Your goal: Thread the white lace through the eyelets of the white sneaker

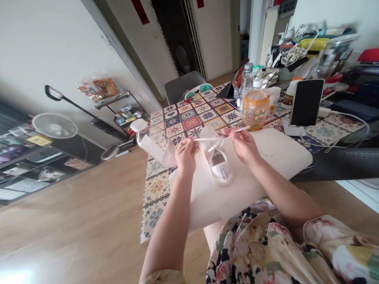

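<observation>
A small white shoe [222, 169] rests on a white mat [245, 197], its opening turned toward me and its toe pointing away. White shoelace [207, 139] runs above the shoe between my two hands, with a crossing or loop over its tongue. On the left side, my left hand [186, 152] pinches one stretch of the lace. Across from it, my right hand [243, 145] grips the other stretch, and a lace end sticks out past the fingers. Whether the lace is knotted I cannot tell.
An orange-labelled container [255, 110] and a plastic bottle [246, 85] stand beyond my right hand. A phone [307, 102] leans upright at the right. Left of the shoe are a clear jar [139, 128] and crumpled paper [160, 150]. Patterned cloth [155, 185] covers the table.
</observation>
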{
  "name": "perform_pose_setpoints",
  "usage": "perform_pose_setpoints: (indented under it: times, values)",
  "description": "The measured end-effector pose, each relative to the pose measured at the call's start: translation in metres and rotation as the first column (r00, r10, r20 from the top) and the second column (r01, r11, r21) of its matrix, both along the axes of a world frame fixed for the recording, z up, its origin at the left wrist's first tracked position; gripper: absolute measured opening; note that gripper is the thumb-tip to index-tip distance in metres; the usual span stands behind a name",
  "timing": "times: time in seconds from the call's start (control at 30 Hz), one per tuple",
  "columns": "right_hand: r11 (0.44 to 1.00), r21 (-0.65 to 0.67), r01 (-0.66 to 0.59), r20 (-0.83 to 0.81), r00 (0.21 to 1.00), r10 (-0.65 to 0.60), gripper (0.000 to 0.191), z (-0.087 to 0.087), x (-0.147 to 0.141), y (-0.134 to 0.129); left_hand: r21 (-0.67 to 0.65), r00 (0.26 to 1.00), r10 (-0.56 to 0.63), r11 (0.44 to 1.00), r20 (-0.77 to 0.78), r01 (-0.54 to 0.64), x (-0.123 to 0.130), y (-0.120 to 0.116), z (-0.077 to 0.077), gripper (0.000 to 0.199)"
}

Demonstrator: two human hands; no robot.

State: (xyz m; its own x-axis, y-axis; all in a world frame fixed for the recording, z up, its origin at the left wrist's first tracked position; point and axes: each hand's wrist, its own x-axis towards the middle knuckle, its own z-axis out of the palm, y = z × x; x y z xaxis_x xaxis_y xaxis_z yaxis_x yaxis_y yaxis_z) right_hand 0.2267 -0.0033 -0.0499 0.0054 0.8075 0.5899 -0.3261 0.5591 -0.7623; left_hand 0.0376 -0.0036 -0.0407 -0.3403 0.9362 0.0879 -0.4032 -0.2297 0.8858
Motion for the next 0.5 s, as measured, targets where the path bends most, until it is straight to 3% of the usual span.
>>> perform_pose_setpoints:
  times: [0.1,0.23,0.33,0.5]
  values:
    - [0.983,-0.155,-0.095,-0.177,0.982,0.067,0.034,0.002,0.004,0.004,0.04,0.993,0.017,0.999,0.113,-0.022,-0.009,0.005,0.0,0.015]
    - [0.976,-0.19,-0.111,-0.204,0.976,0.071,0.036,0.004,0.015,0.006,0.053,0.984,-0.073,0.996,0.163,0.065,-0.017,0.006,0.0,0.005]
    - [0.988,-0.149,-0.037,-0.209,0.978,0.005,0.037,0.004,0.022,0.006,0.035,0.997,-0.048,0.998,0.064,0.046,-0.022,0.006,0.001,0.011]
    - [0.991,-0.125,0.039,-0.32,0.944,-0.077,0.034,0.002,0.023,0.003,0.096,0.949,0.195,0.98,-0.25,-0.176,-0.024,0.006,0.001,0.022]
